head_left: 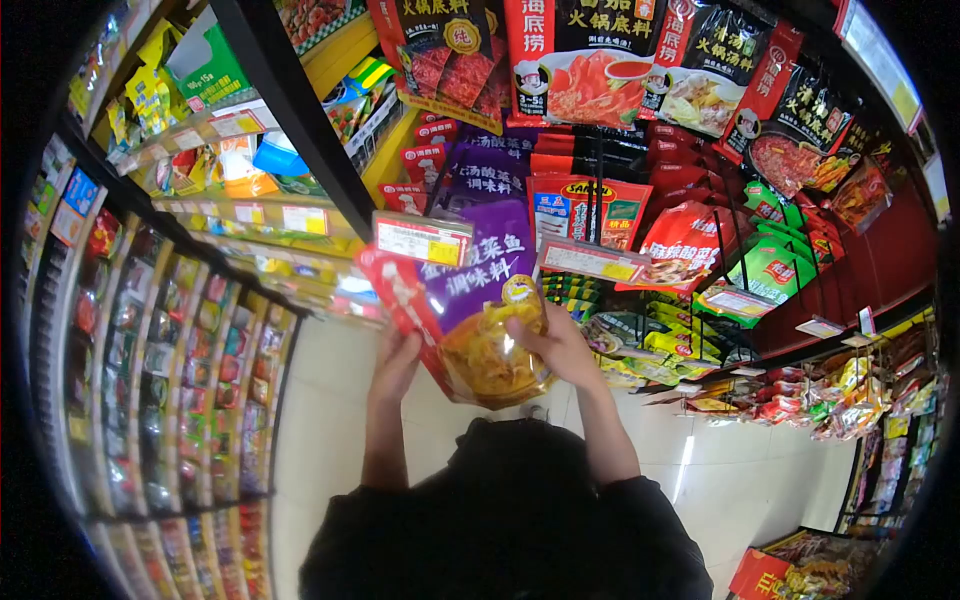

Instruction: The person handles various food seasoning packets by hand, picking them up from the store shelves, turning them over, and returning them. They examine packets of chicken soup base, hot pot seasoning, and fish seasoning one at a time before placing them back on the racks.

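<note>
A purple and red seasoning packet (455, 305) with a picture of a yellow fish dish is held upright between my two hands, in front of the rack. My left hand (398, 362) grips its lower left edge. On the other side, my right hand (560, 345) is closed on the lower right, with the thumb over the printed front. A price tag (420, 240) overlaps the packet's upper left part. Just behind hang matching purple packets (490, 170).
Hot pot seasoning packets (600, 70) hang above, with a red and blue packet (590, 205) and green packets (770, 265) to the right. A black post (300, 110) stands left of the rack. Stocked shelves (170, 380) line the far left, beyond the tiled floor (320, 430).
</note>
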The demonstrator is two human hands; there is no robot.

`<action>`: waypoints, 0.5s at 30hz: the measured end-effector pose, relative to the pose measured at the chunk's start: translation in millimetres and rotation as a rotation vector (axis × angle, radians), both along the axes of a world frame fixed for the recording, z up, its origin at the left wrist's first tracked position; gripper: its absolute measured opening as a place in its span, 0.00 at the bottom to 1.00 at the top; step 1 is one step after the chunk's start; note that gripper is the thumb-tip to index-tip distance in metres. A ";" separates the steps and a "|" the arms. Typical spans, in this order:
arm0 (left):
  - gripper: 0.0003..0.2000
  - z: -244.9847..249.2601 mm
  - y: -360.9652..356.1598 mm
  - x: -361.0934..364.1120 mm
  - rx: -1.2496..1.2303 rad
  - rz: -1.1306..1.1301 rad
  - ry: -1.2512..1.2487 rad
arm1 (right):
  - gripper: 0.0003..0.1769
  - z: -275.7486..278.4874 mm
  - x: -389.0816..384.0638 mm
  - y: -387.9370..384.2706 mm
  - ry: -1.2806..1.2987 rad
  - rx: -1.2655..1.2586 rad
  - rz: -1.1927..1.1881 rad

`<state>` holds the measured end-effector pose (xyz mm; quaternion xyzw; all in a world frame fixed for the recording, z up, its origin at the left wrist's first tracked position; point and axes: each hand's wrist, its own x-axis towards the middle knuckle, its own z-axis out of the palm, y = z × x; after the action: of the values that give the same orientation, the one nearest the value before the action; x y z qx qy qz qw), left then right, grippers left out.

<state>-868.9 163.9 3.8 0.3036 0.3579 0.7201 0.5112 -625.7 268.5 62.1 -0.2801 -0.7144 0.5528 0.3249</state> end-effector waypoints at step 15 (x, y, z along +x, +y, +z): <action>0.08 -38.2 -24.2 83.8 -0.205 -0.140 0.527 | 0.23 -38.7 82.5 -76.5 0.025 -0.216 -0.123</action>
<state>-785.1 139.6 -34.4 0.4507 0.5274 0.5395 0.4772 -543.2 192.0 23.5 -0.3497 -0.6280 0.6092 0.3350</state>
